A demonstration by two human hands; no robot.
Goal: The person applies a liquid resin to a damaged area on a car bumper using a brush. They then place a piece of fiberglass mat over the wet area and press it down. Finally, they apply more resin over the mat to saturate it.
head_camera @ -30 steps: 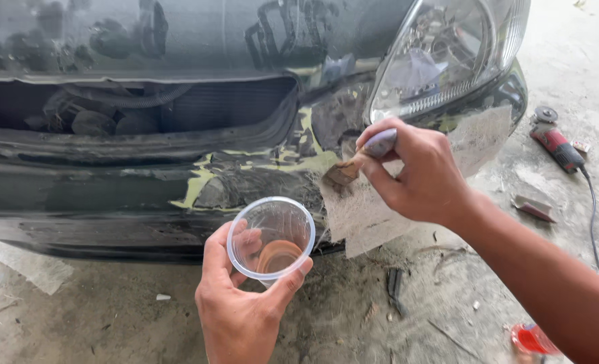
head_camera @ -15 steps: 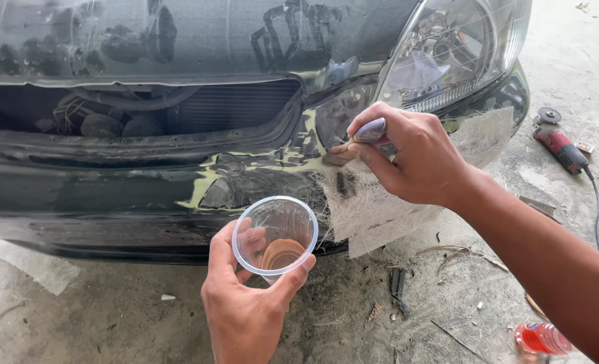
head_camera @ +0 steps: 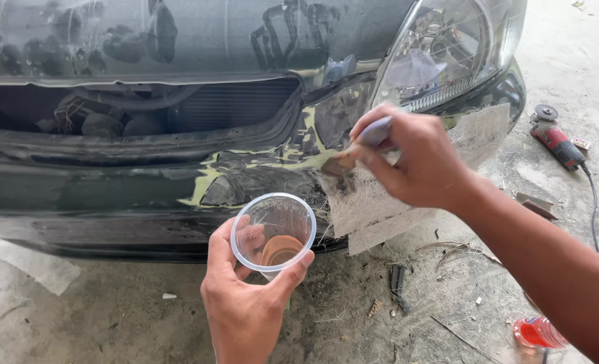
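Odds and ends around a damaged car front

A red angle grinder [head_camera: 556, 141] with its black cord [head_camera: 593, 202] lies on the concrete floor [head_camera: 110, 317], right of the right hand; a headlight [head_camera: 448, 50] sits above it, and a red bottle [head_camera: 539, 332] lies below the forearm.

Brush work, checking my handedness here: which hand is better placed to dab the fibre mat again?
Right: the right hand already holds the brush at the mat; the left hand holds the cup.

The right hand [head_camera: 417, 162] has dabbed its brush [head_camera: 353, 149] higher (upper mat edge).
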